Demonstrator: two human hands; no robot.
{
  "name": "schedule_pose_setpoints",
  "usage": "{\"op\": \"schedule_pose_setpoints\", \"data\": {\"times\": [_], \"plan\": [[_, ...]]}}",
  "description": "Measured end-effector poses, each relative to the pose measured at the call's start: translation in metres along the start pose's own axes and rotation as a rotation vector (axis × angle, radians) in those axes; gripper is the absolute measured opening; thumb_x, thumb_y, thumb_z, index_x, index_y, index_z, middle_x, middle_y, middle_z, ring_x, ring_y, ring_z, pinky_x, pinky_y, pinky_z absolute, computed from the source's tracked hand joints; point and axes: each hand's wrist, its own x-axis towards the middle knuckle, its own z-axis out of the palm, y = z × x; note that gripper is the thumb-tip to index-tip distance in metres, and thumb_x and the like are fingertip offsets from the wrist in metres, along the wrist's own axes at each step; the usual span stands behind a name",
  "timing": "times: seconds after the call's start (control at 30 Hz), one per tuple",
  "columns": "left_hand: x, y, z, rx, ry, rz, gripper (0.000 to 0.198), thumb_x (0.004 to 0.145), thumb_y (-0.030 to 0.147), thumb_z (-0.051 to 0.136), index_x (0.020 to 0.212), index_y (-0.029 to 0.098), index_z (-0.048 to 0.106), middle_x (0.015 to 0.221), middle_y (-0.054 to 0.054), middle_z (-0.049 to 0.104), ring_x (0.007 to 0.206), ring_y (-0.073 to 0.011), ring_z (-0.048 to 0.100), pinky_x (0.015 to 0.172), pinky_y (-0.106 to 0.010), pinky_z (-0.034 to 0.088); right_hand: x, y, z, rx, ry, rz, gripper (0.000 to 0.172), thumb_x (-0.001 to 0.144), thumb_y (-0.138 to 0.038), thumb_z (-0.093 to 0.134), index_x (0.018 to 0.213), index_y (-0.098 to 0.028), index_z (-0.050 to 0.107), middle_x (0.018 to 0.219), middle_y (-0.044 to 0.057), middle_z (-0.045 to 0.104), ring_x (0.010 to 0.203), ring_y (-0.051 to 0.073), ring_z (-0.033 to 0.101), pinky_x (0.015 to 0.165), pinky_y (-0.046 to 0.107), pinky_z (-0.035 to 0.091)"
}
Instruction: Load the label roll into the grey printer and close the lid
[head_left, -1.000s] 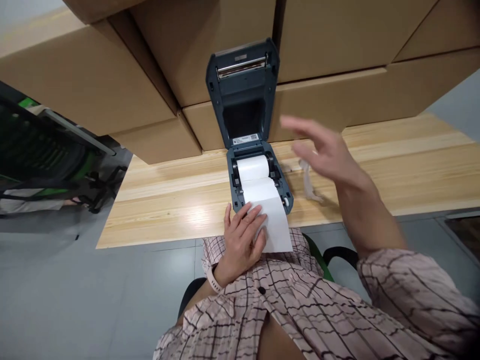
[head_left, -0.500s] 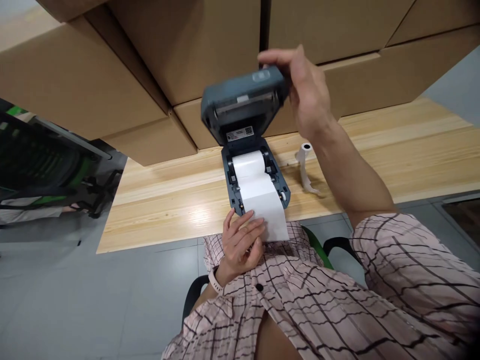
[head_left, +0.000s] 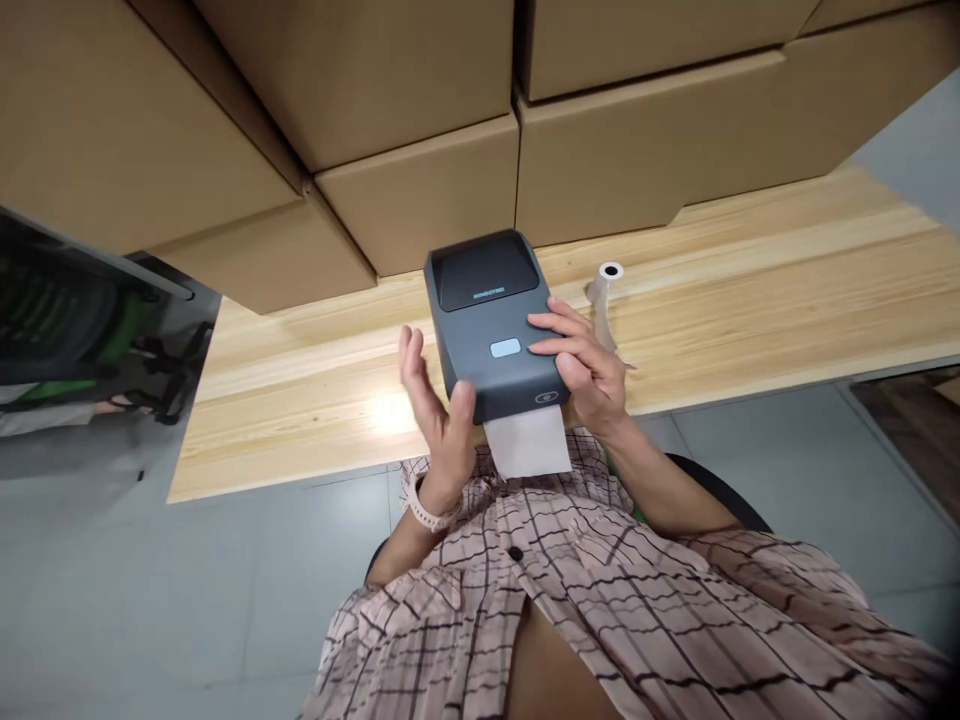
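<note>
A dark blue-grey label printer [head_left: 480,365] stands on the wooden table with its lid down. White label paper [head_left: 529,443] sticks out of its front slot and hangs past the table edge. My right hand [head_left: 589,365] lies on the printer's right front part, fingers stretched over the lid. At the left front corner is my left hand [head_left: 442,425], its fingers raised and apart and its thumb by the corner; whether it touches the casing I cannot tell. The paper roll inside the printer is hidden by the lid.
A small white paper roll [head_left: 609,275] with a loose tail stands on the wooden table [head_left: 750,300], right of the printer. Cardboard boxes [head_left: 420,190] line the table's back. A dark chair [head_left: 67,320] is on the left, beyond the table.
My right hand has brought the printer's raised lid down, and it now covers the roll. My left hand has let go of the paper and moved to the printer's left front corner.
</note>
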Motion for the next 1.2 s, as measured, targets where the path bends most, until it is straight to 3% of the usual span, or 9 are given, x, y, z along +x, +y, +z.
{"op": "schedule_pose_setpoints", "data": {"times": [0.13,0.27,0.53,0.63,0.7,0.77,0.9,1.0,1.2], "plan": [[0.003,-0.001,0.012,-0.195,-0.084,-0.310,0.090,0.092,0.061,0.075,0.167,0.032,0.035,0.181,-0.009,0.028,0.168,-0.0337,0.025,0.137,-0.048,0.027,-0.004,0.002,0.005,0.006,0.013,0.083,0.025,0.103,-0.048,0.063,0.123,-0.038,0.076,0.154,-0.004,0.065,0.156,0.031,0.051,0.131,0.063,0.039],[0.000,0.000,0.008,-0.191,-0.075,-0.330,0.095,0.090,0.062,0.078,0.168,0.035,0.032,0.181,-0.007,0.028,0.170,-0.0327,0.022,0.138,-0.048,0.026,-0.012,0.009,0.005,0.149,-0.005,0.260,0.068,0.097,-0.065,0.067,0.158,-0.039,0.050,0.174,0.001,0.043,0.163,0.033,0.039,0.134,0.062,0.036],[0.002,0.002,0.003,-0.113,-0.156,-0.240,0.087,0.095,0.061,0.072,0.168,0.036,0.032,0.177,-0.007,0.035,0.166,-0.0316,0.032,0.135,-0.046,0.031,-0.018,0.015,0.012,0.146,0.017,0.292,0.079,0.096,-0.072,0.062,0.163,-0.035,0.042,0.174,0.004,0.041,0.164,0.035,0.035,0.135,0.062,0.033],[-0.024,0.001,-0.004,0.027,-0.025,-0.120,0.076,0.097,0.054,0.071,0.163,0.033,0.039,0.168,-0.012,0.043,0.153,-0.0292,0.047,0.121,-0.043,0.047,-0.018,0.016,0.012,0.076,0.004,0.260,0.078,0.099,-0.070,0.057,0.167,-0.038,0.036,0.178,0.001,0.034,0.167,0.034,0.029,0.135,0.063,0.032],[-0.046,-0.001,-0.011,0.094,0.094,-0.040,0.053,0.097,0.050,0.071,0.143,0.027,0.059,0.141,-0.011,0.063,0.120,-0.0239,0.065,0.095,-0.036,0.057,-0.017,0.016,0.012,0.035,0.005,0.215,0.073,0.101,-0.067,0.055,0.166,-0.041,0.037,0.179,-0.002,0.032,0.168,0.034,0.026,0.136,0.064,0.029],[-0.062,0.001,-0.018,0.080,-0.028,-0.146,0.028,0.097,0.048,0.070,0.103,0.021,0.071,0.097,-0.004,0.069,0.082,-0.0159,0.062,0.072,-0.028,0.051,-0.015,0.015,0.013,0.033,0.014,0.179,0.068,0.102,-0.064,0.053,0.165,-0.041,0.040,0.178,-0.002,0.035,0.167,0.033,0.029,0.137,0.065,0.027],[-0.062,0.015,-0.023,-0.164,-0.492,-0.669,0.047,0.092,0.058,0.076,0.070,0.016,0.069,0.067,0.000,0.063,0.064,-0.0122,0.055,0.065,-0.026,0.046,-0.014,0.017,0.014,0.078,0.033,0.162,0.063,0.102,-0.059,0.055,0.161,-0.040,0.047,0.175,-0.001,0.041,0.165,0.033,0.035,0.137,0.062,0.029],[-0.051,0.027,-0.023,-0.409,-0.551,-0.863,0.048,0.085,0.061,0.083,0.073,0.015,0.075,0.070,-0.002,0.072,0.063,-0.0112,0.059,0.065,-0.025,0.049,-0.014,0.018,0.015,0.081,0.034,0.158,0.063,0.101,-0.059,0.056,0.160,-0.038,0.049,0.174,0.001,0.042,0.165,0.032,0.035,0.136,0.061,0.030],[-0.048,0.024,-0.024,-0.472,-0.592,-0.901,0.048,0.079,0.061,0.088,0.070,0.015,0.077,0.067,-0.003,0.074,0.059,-0.0113,0.061,0.063,-0.025,0.051,-0.002,0.000,0.008,-0.078,-0.005,0.070,0.043,0.105,-0.048,0.052,0.146,-0.038,0.061,0.173,-0.004,0.044,0.162,0.033,0.038,0.134,0.065,0.032]]}}
